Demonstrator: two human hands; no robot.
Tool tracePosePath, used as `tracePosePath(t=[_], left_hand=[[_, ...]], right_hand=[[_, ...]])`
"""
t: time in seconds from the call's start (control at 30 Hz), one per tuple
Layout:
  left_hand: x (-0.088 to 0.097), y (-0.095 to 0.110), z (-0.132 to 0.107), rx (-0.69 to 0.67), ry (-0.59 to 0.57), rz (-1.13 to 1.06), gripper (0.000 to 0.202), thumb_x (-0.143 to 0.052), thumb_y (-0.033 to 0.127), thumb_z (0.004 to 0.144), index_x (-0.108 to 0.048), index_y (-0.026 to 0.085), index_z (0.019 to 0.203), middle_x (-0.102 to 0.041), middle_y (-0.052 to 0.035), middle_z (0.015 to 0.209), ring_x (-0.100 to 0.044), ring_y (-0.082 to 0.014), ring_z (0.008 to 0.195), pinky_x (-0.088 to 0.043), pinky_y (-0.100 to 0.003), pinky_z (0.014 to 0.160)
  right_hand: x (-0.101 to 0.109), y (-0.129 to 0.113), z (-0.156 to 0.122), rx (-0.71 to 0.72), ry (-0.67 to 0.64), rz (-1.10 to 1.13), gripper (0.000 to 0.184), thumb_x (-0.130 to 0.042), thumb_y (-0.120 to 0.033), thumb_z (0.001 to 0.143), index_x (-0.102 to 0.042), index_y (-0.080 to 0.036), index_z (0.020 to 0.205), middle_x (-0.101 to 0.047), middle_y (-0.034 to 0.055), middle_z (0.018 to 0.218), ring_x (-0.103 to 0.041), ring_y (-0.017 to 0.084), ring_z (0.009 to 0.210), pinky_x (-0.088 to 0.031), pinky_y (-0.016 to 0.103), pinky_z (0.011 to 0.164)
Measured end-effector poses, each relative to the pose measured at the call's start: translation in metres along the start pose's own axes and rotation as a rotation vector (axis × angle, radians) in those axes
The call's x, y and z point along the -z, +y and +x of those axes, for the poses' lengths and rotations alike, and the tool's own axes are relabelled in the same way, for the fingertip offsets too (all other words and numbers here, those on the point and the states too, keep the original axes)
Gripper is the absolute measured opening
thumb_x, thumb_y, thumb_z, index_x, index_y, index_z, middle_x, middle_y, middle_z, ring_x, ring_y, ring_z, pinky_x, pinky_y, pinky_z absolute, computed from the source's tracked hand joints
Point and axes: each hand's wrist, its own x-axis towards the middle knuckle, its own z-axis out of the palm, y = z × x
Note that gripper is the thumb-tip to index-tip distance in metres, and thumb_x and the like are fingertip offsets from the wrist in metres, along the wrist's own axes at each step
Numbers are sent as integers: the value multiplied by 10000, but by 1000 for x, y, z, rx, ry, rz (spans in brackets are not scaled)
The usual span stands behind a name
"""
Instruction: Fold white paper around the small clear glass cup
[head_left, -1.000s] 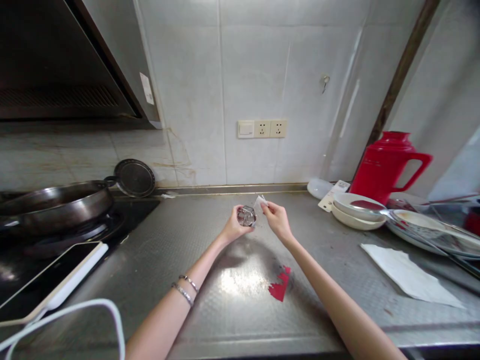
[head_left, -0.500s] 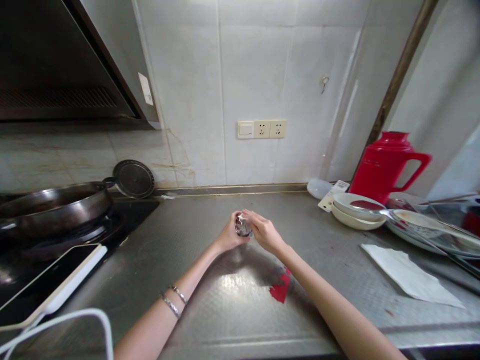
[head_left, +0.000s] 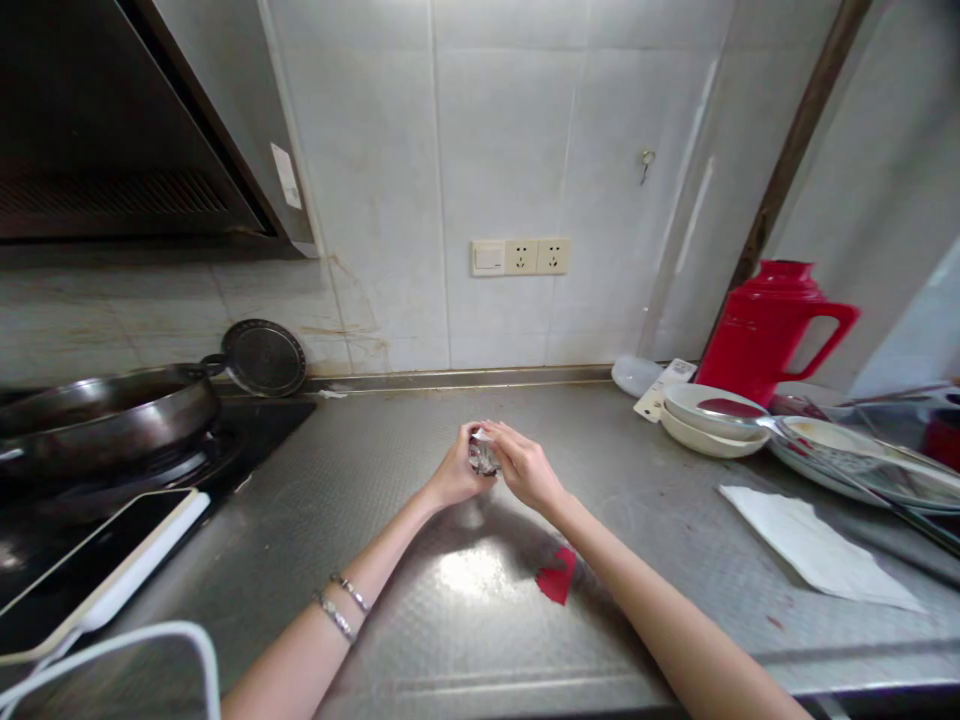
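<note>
Both my hands meet above the middle of the steel counter point(head_left: 480, 620). My left hand point(head_left: 454, 470) is closed round a small clear glass point(head_left: 482, 460). My right hand point(head_left: 525, 468) is closed over the glass from the right, its fingers pressing a bit of white tissue against it; the tissue is almost fully hidden. Two thin bracelets point(head_left: 341, 606) ring my left wrist. A red scrap point(head_left: 556, 579) lies on the counter just under my right forearm.
A dark pan point(head_left: 105, 405) sits on the stove at left, a round lid point(head_left: 262, 357) leaning behind it. A tablet point(head_left: 90, 560) and white cable point(head_left: 150, 640) lie at front left. Stacked bowls point(head_left: 705, 415), plates point(head_left: 862, 460), a red jug point(head_left: 772, 330) and white paper point(head_left: 810, 545) fill the right side.
My right hand, which held the tissue apart beside the glass a second ago, has come onto the glass and closed over it. The view has shifted slightly.
</note>
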Motion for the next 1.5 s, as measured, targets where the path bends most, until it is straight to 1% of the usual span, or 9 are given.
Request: tracePosePath(t=[0.17, 0.43, 0.63, 0.83, 0.9, 1.07, 1.23, 1.37, 1.5], left_hand=[[1, 7, 1, -7, 35, 33, 695, -736, 92, 572, -374, 187, 1159, -529, -120, 1195, -548, -254, 1109, -433, -400, 964], [-1, 8, 1, 101, 25, -64, 794, -782, 128, 537, -362, 189, 1209, -553, -127, 1207, -579, -235, 1051, -452, -371, 914], [1, 10, 2, 53, 38, -66, 710, -755, 127, 547, -391, 180, 1154, -561, -129, 1179, -577, -239, 1058, -448, -394, 923], [0, 8, 1, 94, 34, -20, 778, -773, 136, 531, -373, 183, 1197, -566, -118, 1166, -586, -239, 1023, -471, -359, 861], [0, 9, 1, 127, 44, -2, 783, -778, 141, 521, -383, 176, 1196, -578, -113, 1135, -592, -232, 988, -477, -340, 819], [1, 14, 2, 112, 44, -83, 732, -794, 154, 513, -432, 186, 1149, -594, -95, 1122, -594, -210, 970, -469, -334, 841], [3, 16, 4, 92, 40, -110, 722, -769, 148, 524, -407, 199, 1147, -589, -96, 1147, -593, -220, 1010, -461, -361, 884], [2, 14, 4, 101, 58, -64, 725, -773, 150, 508, -413, 192, 1135, -585, -97, 1135, -586, -219, 994, -456, -346, 858], [2, 14, 4, 134, 61, -18, 752, -777, 129, 498, -419, 187, 1157, -586, -91, 1110, -587, -214, 952, -457, -311, 791]], right_hand=[[3, -4, -1, 188, -60, -68, 345, -379, -90, 909, -582, -176, 1175, -606, 123, 1250, -506, 205, 1236, -432, 451, 1048], [-2, 5, -1, -88, 134, 36, 319, -391, -150, 927, -625, -220, 1132, -690, 80, 1106, -635, 212, 1071, -523, 404, 946], [3, -3, -1, 159, -25, -20, 352, -380, -90, 907, -588, -180, 1177, -613, 106, 1243, -519, 203, 1224, -431, 436, 1049], [1, 3, 1, -147, 130, 82, 272, -409, -183, 934, -662, -203, 1034, -713, 75, 1048, -681, 212, 968, -576, 334, 826], [1, 4, 0, -174, 150, 81, 262, -419, -191, 934, -664, -198, 1027, -718, 83, 1028, -692, 213, 936, -583, 319, 793], [4, -2, -1, 108, 38, -27, 329, -376, -98, 916, -589, -174, 1154, -641, 126, 1194, -558, 211, 1182, -485, 401, 993], [5, -7, -1, 277, -27, -62, 357, -364, -56, 886, -573, -150, 1159, -623, 145, 1217, -488, 221, 1253, -439, 443, 1041], [2, -8, 0, 71, 82, 56, 293, -378, -131, 925, -618, -173, 1088, -672, 101, 1138, -594, 209, 1132, -488, 379, 976], [4, -4, 4, -327, 265, 92, 305, -411, -291, 942, -675, -161, 863, -716, 35, 754, -686, 175, 697, -544, 247, 626]])
